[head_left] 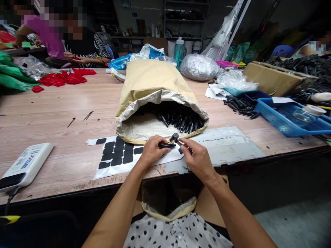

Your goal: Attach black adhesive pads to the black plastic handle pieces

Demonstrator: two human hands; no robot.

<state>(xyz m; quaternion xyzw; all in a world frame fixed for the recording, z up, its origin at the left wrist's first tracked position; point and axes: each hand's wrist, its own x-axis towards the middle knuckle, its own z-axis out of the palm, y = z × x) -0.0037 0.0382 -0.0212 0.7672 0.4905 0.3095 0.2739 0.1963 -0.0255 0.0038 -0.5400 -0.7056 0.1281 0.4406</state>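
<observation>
Above the table's front edge, my left hand (152, 150) pinches a slim black pen-like piece (167, 146) that points to the right. Close by, my right hand (198, 158) grips a short dark stick with a round head (175, 137), its head toward the left hand's piece. The rest of the stick is hidden by the fingers. Just behind both hands gapes a tan paper sack (157, 75) lying on its side, with many black pen-like pieces (184, 120) inside. Left of my left hand lies a white sheet with black rounded-square stickers (118, 151).
A grey board (227, 144) lies under the right hand. A white electronic box (27, 165) sits at left, red pieces (64, 77) farther back. At right are a blue basket (289, 120) and loose black parts (239, 105). Another open sack (168, 215) is at my lap. Co-workers sit behind.
</observation>
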